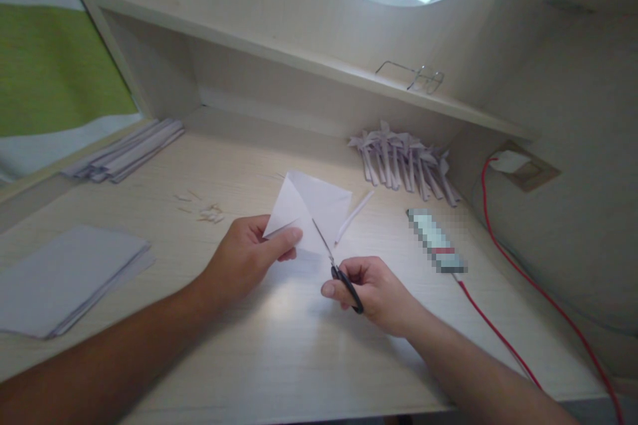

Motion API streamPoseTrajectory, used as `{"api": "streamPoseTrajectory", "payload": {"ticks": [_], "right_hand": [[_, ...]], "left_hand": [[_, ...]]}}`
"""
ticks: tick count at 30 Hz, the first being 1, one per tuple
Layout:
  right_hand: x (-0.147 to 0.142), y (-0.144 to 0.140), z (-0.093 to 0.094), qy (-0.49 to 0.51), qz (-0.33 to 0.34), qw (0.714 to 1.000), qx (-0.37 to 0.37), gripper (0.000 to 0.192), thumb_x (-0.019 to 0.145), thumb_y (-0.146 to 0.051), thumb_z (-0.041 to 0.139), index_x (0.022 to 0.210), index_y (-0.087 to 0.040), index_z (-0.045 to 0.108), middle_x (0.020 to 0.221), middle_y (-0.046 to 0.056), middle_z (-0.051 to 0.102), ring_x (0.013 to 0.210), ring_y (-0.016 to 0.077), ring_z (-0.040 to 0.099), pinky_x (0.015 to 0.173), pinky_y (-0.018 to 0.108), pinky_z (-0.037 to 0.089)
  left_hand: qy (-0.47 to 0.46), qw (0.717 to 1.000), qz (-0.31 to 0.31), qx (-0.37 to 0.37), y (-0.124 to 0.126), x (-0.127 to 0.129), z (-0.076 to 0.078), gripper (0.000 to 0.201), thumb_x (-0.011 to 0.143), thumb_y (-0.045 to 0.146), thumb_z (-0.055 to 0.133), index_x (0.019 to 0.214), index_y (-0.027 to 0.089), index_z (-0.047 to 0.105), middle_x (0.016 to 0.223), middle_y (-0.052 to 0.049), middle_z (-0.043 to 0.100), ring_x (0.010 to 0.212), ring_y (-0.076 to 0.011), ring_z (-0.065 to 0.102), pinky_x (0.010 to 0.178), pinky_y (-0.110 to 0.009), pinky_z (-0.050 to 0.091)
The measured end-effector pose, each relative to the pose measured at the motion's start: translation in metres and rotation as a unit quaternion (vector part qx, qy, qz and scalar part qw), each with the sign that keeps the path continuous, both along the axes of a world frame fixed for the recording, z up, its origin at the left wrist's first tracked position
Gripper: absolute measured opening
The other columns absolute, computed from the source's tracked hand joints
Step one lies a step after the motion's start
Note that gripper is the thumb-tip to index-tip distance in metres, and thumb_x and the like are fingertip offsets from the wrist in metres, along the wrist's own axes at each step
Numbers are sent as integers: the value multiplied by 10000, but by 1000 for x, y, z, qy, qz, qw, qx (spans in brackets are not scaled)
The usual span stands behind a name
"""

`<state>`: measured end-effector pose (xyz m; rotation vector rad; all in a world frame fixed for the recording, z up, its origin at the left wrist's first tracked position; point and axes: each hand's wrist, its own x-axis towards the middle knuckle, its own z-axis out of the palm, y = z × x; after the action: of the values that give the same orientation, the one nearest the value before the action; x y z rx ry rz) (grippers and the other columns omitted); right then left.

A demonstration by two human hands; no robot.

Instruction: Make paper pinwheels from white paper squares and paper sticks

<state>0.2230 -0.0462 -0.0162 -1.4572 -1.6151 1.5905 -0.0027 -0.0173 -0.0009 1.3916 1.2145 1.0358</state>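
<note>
In the middle of the head view, my left hand (259,246) pinches a square of white paper (319,196) by its left corner, thumb on top. A crease runs across the sheet, and a slit shows near my thumb. My right hand (373,292) is closed round the black handles of a pair of scissors (343,279). Their blades point up and to the left and lie at the paper's lower right part; whether they are cutting into it I cannot tell. Just right of the sheet lies a thin rolled paper stick (355,218) on the desk.
Several paper pinwheels (403,153) lie at the back right, near a phone (436,242) with a red cable (498,332). At left are a stack of paper (74,279), folded paper strips (129,149) and small wooden bits (209,212). Glasses (423,78) rest on the shelf (299,56).
</note>
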Motion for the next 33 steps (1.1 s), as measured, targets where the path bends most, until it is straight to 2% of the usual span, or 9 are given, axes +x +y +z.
{"api": "streamPoseTrajectory", "payload": {"ticks": [10,14,16,18,21,24,29,31,33], "right_hand": [[1,-2,1,2,2,1000,-9,456,735,-517,832,599,-170,570,525,-60,460,511,84,346,505,268,231],[1,-1,6,-9,31,999,-41,447,718,-486,857,622,-172,554,535,-75,426,511,74,332,490,254,212],[1,0,8,16,2,1000,-10,388,728,-446,858,663,-167,597,541,-67,475,514,78,383,495,242,261],[0,2,8,73,-77,993,59,313,739,-415,857,777,-171,665,612,-41,588,554,98,486,534,237,355],[-3,6,2,139,-173,966,131,323,707,-364,888,925,-196,718,807,2,715,677,134,606,627,254,459],[-6,9,-5,169,-198,955,144,287,687,-324,900,874,-194,725,749,-5,719,648,130,609,628,253,460],[-1,13,-4,175,-186,955,150,205,733,-298,849,741,-169,690,595,-23,662,544,114,586,582,247,430],[4,14,2,164,-173,960,148,199,712,-279,850,749,-164,691,612,-21,668,548,118,598,574,244,435],[10,15,8,139,-144,969,148,188,699,-263,838,740,-158,688,606,-19,659,547,119,589,559,242,433]], "left_hand": [[-3,1000,2,3,0,-3,-3,337,757,440,727,544,191,647,564,1,627,566,-151,532,578,-266,390],[-50,997,50,21,5,-6,-9,352,807,443,726,583,183,650,600,-5,644,595,-151,556,623,-278,421],[-96,992,83,25,8,-6,-13,327,815,446,735,635,182,666,636,-6,655,619,-153,564,641,-283,437],[-119,989,91,21,9,-3,-16,313,803,453,753,672,177,684,663,-13,667,642,-156,569,652,-286,444],[-104,993,53,12,6,5,-19,344,788,470,761,646,165,688,643,-16,659,630,-148,556,637,-276,424],[-97,995,-10,-4,-3,15,-21,364,782,467,758,603,163,669,608,-3,636,601,-134,534,610,-262,406],[-112,984,-129,-40,-11,22,-25,290,796,435,754,777,145,751,744,-36,719,669,-159,602,649,-272,451],[-122,983,-129,-49,-8,19,-24,314,778,428,776,881,132,759,831,-69,747,716,-184,644,667,-284,480],[-153,982,-97,-46,1,14,-20,406,725,397,821,1029,143,734,938,-89,759,779,-206,678,692,-294,512]]}}
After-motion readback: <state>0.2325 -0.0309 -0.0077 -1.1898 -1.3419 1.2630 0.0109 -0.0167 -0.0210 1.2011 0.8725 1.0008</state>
